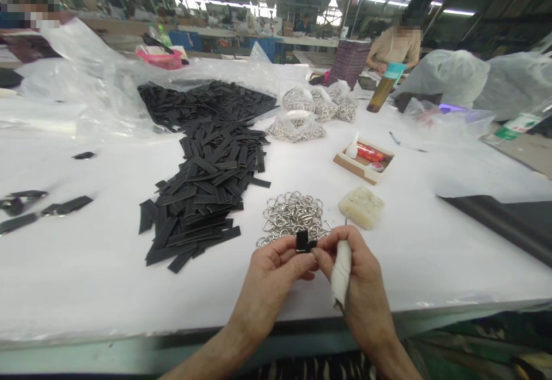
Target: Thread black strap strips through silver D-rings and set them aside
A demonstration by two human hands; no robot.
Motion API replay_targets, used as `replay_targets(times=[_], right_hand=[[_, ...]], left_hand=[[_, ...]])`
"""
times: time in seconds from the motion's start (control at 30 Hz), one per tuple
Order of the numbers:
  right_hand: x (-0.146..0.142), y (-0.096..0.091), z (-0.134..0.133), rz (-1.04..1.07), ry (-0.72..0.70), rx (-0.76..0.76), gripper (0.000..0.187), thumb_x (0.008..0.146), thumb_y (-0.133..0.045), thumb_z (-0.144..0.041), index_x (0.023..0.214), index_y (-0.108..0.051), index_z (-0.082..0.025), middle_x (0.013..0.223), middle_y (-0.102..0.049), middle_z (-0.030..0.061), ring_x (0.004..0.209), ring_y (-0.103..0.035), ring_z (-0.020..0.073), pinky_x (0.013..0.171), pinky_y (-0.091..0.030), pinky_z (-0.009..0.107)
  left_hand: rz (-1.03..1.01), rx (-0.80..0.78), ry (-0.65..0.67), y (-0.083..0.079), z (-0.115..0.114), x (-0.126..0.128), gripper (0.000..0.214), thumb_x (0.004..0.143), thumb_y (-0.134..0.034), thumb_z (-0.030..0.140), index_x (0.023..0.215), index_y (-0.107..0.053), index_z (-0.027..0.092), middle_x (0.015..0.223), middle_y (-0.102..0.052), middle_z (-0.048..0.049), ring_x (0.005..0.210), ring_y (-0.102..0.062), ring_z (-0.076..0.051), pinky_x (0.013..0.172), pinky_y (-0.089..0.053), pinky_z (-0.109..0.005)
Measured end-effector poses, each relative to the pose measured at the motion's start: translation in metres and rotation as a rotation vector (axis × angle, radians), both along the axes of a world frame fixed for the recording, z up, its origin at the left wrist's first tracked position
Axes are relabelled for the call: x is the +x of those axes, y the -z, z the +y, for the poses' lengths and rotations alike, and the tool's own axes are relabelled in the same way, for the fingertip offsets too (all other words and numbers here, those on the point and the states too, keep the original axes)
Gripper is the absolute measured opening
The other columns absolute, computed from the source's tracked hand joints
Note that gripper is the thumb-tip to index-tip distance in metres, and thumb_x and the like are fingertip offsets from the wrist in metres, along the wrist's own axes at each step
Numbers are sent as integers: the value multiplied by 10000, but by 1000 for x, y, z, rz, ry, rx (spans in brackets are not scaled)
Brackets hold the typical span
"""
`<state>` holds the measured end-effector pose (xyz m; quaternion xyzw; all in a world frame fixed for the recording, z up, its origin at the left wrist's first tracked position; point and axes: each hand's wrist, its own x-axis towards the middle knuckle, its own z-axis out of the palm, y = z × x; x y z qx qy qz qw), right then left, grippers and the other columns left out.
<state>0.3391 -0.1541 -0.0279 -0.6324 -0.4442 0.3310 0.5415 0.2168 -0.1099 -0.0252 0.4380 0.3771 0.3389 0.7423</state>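
Both my hands meet near the table's front edge over a small folded black strip. My left hand pinches it from the left. My right hand pinches it from the right and also grips a thin tool with a white wrapped handle. Just beyond my fingers lies a heap of silver metal rings. A long pile of black strips spreads to the left.
A pale yellowish lump lies right of the rings. A small cardboard tray holds a red tube. Bags of metal rings and clear plastic sheeting sit farther back. A seated person works at the far right. Dark material lies at the right edge.
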Motion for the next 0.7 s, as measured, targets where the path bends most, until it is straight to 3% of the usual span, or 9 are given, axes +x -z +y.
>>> replay_targets(times=[0.3, 0.47, 0.7], right_hand=[[0, -1, 1, 65, -29, -13, 152, 810, -624, -266, 800, -484, -208, 682, -535, -35, 552, -511, 103, 464, -424, 188], [-2, -2, 2, 125, -25, -4, 152, 805, -631, -294, 876, -528, -209, 639, -520, -48, 520, -505, 105, 450, -425, 195], [-5, -6, 3, 87, 8, 29, 144, 789, -636, -268, 801, -503, -213, 725, -579, -23, 587, -546, 119, 478, -445, 202]], left_hand=[[88, -13, -24, -5, -1, 1, 158, 813, -599, 249, 845, -646, 102, 775, -699, -91, 712, -658, -212, 749, -548, -365], [100, 7, 5, -5, -1, -2, 178, 822, -583, 259, 868, -658, 105, 739, -678, -75, 707, -647, -205, 738, -546, -353], [172, 43, 25, -5, 0, -3, 163, 826, -558, 263, 791, -642, 128, 695, -661, -67, 684, -655, -206, 674, -539, -306]])
